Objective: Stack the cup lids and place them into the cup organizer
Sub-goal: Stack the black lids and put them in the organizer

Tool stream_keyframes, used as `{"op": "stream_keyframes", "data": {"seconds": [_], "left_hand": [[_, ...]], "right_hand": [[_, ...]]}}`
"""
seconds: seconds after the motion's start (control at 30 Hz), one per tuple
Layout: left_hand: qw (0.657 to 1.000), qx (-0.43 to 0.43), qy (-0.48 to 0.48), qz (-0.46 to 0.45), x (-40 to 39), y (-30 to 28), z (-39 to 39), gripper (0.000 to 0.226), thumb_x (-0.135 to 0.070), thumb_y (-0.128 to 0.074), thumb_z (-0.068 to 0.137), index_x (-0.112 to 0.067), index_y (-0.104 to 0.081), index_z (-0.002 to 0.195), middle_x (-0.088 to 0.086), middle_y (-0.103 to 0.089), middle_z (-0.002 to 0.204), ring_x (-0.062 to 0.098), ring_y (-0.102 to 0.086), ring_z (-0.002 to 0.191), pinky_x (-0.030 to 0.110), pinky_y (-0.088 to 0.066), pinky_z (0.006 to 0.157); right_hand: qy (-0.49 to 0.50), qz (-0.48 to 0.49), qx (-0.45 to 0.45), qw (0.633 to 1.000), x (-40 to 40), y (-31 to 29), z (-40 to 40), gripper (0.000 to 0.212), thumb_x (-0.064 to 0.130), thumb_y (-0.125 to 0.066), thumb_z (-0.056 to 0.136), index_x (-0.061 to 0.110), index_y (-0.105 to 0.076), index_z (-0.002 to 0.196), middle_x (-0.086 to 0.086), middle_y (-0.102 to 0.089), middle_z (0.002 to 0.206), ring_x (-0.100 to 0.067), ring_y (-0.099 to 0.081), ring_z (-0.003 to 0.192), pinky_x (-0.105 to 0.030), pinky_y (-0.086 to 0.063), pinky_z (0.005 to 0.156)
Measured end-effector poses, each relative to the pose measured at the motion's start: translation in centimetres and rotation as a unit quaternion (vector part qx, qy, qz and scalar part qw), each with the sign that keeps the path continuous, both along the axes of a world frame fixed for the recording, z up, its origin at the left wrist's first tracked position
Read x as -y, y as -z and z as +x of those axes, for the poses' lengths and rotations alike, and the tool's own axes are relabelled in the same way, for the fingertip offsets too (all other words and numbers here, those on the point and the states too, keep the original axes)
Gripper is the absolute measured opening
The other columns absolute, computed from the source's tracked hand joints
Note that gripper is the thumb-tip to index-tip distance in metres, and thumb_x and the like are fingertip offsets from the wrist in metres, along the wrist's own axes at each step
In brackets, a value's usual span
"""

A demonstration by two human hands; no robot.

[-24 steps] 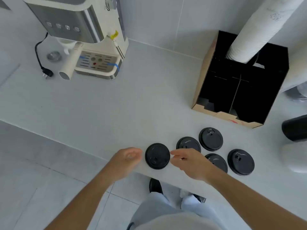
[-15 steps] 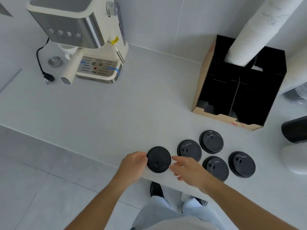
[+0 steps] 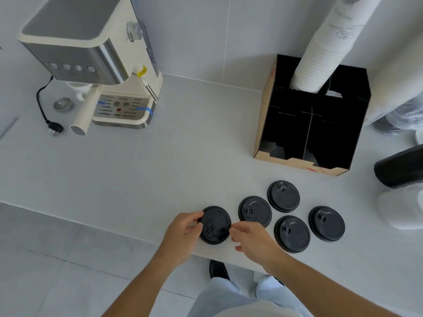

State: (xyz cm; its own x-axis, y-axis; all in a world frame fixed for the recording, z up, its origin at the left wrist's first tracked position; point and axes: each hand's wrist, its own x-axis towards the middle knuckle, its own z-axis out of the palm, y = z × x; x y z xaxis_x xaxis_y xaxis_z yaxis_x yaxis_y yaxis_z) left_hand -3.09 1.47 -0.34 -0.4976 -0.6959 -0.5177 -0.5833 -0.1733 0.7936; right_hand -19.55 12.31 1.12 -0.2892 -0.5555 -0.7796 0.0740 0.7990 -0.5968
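Note:
Several black cup lids lie on the white counter near its front edge. My left hand (image 3: 183, 229) grips the left rim of the leftmost lid (image 3: 215, 224). Fingertips of my right hand (image 3: 250, 237) pinch the same lid's right rim. To the right lie more lids: one (image 3: 255, 211) just beyond my right hand, one (image 3: 283, 196) farther back, one (image 3: 292, 234) near the front, and the rightmost lid (image 3: 326, 223). The cup organizer (image 3: 267, 124), a cardboard box with black compartments, stands behind them and holds a tall stack of white cups (image 3: 325, 44) at its back.
An espresso machine (image 3: 91, 65) stands at the back left with its cord and plug (image 3: 53, 129) on the counter. A black cylinder (image 3: 398, 168) and plastic-wrapped items (image 3: 400, 211) sit at the right edge. The counter's front edge (image 3: 91, 225) runs just below the lids.
Both hands closed in on the leftmost lid: the left hand moved right onto its rim, the right hand's fingers came to its other side. The view has shifted slightly.

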Motion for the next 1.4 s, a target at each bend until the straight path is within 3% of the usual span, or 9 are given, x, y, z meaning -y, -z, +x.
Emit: {"op": "stream_keyframes", "data": {"seconds": [0.17, 0.37, 0.53, 0.63, 0.77, 0.9, 1.1, 1.3, 1.4], "left_hand": [[0.998, -0.027, 0.010, -0.048, 0.6, -0.3, -0.6, 0.033, -0.001, -0.056, 0.091, -0.022, -0.068, 0.114, -0.004, -0.063, 0.116, -0.016, -0.060, 0.095, 0.002, -0.044, 0.079], [0.998, -0.039, 0.040, -0.033, 1.3, -0.9, -4.9, 0.031, -0.006, -0.059, 0.090, -0.029, -0.072, 0.106, -0.015, -0.069, 0.105, -0.013, -0.064, 0.090, 0.002, -0.045, 0.072], [0.993, -0.014, 0.109, -0.048, 1.8, -0.9, -9.6, 0.029, -0.009, -0.058, 0.090, -0.022, -0.073, 0.111, -0.015, -0.071, 0.100, -0.010, -0.064, 0.088, 0.003, -0.048, 0.071], [0.983, 0.006, 0.161, -0.084, 1.9, -0.6, -12.0, 0.029, -0.010, -0.056, 0.090, -0.019, -0.072, 0.113, -0.006, -0.072, 0.110, 0.004, -0.065, 0.096, 0.018, -0.049, 0.090], [0.974, 0.033, 0.198, -0.104, 1.8, -0.1, -14.1, 0.031, -0.009, -0.053, 0.091, -0.016, -0.071, 0.115, -0.002, -0.070, 0.118, 0.010, -0.064, 0.104, 0.014, -0.042, 0.090], [0.971, 0.060, 0.210, -0.101, 1.5, 0.4, -14.7, 0.032, -0.007, -0.051, 0.092, -0.016, -0.071, 0.115, 0.000, -0.070, 0.119, 0.012, -0.063, 0.110, 0.014, -0.041, 0.089], [0.969, 0.087, 0.204, -0.108, 1.2, 0.7, -14.6, 0.033, -0.006, -0.050, 0.092, -0.014, -0.069, 0.117, 0.002, -0.070, 0.120, 0.015, -0.063, 0.108, 0.016, -0.042, 0.089], [0.963, 0.102, 0.218, -0.123, 1.0, 1.0, -14.4, 0.034, -0.004, -0.052, 0.090, -0.015, -0.071, 0.116, 0.001, -0.071, 0.117, 0.015, -0.064, 0.107, 0.014, -0.041, 0.087], [0.965, 0.101, 0.210, -0.122, 0.7, 1.0, -14.2, 0.034, -0.004, -0.053, 0.089, -0.017, -0.072, 0.114, 0.000, -0.073, 0.114, 0.013, -0.066, 0.102, 0.017, -0.045, 0.087]], "right_hand": [[0.090, -0.047, 0.022, 0.995, -1.4, -1.3, -0.1, 0.018, 0.018, -0.058, 0.095, 0.031, -0.067, 0.088, -0.005, -0.070, 0.109, -0.019, -0.067, 0.105, -0.032, -0.057, 0.091], [0.222, -0.083, 0.055, 0.970, -3.2, -1.6, -1.3, 0.023, 0.014, -0.060, 0.095, 0.020, -0.069, 0.115, -0.005, -0.069, 0.115, -0.020, -0.066, 0.105, -0.031, -0.058, 0.085], [0.291, -0.101, 0.098, 0.946, -4.6, -2.0, -2.8, 0.024, 0.007, -0.059, 0.093, 0.023, -0.076, 0.092, -0.007, -0.065, 0.098, -0.022, -0.062, 0.095, -0.040, -0.055, 0.095], [0.298, -0.099, 0.099, 0.944, -5.0, -1.8, -3.1, 0.027, 0.007, -0.059, 0.093, 0.027, -0.078, 0.091, -0.003, -0.068, 0.100, -0.020, -0.062, 0.099, -0.038, -0.054, 0.095], [0.318, -0.091, 0.095, 0.939, -5.2, -1.6, -3.5, 0.026, 0.008, -0.058, 0.093, 0.026, -0.075, 0.087, -0.003, -0.066, 0.097, -0.020, -0.062, 0.098, -0.038, -0.054, 0.095], [0.328, -0.073, 0.101, 0.937, -5.4, -0.8, -3.6, 0.015, 0.010, -0.060, 0.092, 0.015, -0.072, 0.101, -0.007, -0.060, 0.098, -0.019, -0.060, 0.095, -0.035, -0.055, 0.093], [0.317, -0.063, 0.101, 0.941, -5.0, -0.6, -3.6, 0.014, 0.013, -0.061, 0.093, 0.023, -0.067, 0.085, -0.005, -0.062, 0.100, -0.019, -0.061, 0.100, -0.037, -0.055, 0.095], [0.290, -0.041, 0.087, 0.952, -4.8, -0.5, -3.9, 0.013, 0.015, -0.059, 0.093, 0.020, -0.069, 0.085, -0.005, -0.058, 0.095, -0.017, -0.058, 0.093, -0.032, -0.055, 0.092], [0.274, -0.031, 0.077, 0.958, -4.9, -0.4, -3.7, 0.023, 0.019, -0.060, 0.091, 0.006, -0.071, 0.106, -0.006, -0.058, 0.093, -0.018, -0.057, 0.090, -0.035, -0.054, 0.097]]}}
